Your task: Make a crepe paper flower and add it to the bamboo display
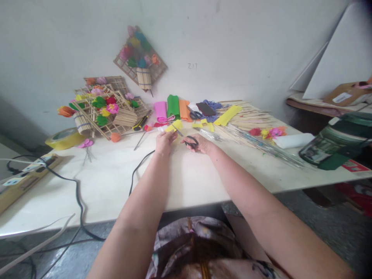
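Black-handled scissors [192,142] are in my right hand [200,144], its fingers wrapped about the loops and the blades pointing up and left. My left hand [165,140] pinches a piece of yellow crepe paper [174,126], which sticks out beyond the fingertips by the blades. Whether the blades touch the paper I cannot make out. Just right of it lie cut yellow scraps [203,124] and a longer yellow strip [228,115]. Red and white bits [148,128] rest left of the paper.
Folded crepe paper in pink [160,111], green [173,107] and orange [184,110] stands by the wall. Stick frames with paper flowers [107,106] pile up at left, near yellow tape [65,138] and a power strip [27,178]. Wires [267,149] and a green bottle [334,141] lie right.
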Demonstrator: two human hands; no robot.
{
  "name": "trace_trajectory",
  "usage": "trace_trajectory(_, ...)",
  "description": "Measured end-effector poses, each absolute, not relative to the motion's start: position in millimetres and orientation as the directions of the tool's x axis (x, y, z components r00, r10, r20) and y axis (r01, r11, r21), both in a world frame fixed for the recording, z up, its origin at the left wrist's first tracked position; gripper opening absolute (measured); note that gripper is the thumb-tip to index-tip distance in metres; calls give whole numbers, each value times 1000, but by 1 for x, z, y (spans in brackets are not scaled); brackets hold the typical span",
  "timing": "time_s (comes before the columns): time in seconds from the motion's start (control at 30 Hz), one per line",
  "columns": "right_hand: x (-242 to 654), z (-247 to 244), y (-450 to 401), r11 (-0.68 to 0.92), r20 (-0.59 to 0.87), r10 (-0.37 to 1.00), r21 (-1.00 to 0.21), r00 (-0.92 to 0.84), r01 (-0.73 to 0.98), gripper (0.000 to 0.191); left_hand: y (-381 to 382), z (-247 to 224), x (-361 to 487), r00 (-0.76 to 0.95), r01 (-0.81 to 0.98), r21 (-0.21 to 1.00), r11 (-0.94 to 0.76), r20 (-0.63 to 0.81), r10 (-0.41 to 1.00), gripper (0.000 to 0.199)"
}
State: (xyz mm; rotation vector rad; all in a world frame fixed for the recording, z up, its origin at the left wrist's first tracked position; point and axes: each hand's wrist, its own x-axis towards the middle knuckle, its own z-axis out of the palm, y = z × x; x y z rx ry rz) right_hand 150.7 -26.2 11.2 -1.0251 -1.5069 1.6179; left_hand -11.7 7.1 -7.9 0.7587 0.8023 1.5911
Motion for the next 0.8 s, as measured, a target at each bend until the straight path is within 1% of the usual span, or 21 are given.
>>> trace_trajectory(0.27,151,13,-28,-90,-92,893,-996,-440,26,35,8,-9,-12,-145,-550,825,-135,65,987,10)
trace_trajectory(0.8,150,15,-30,-100,-107,896,-994,-431,40,33,5,-7,-12,-168,-497,855,-145,69,983,19)
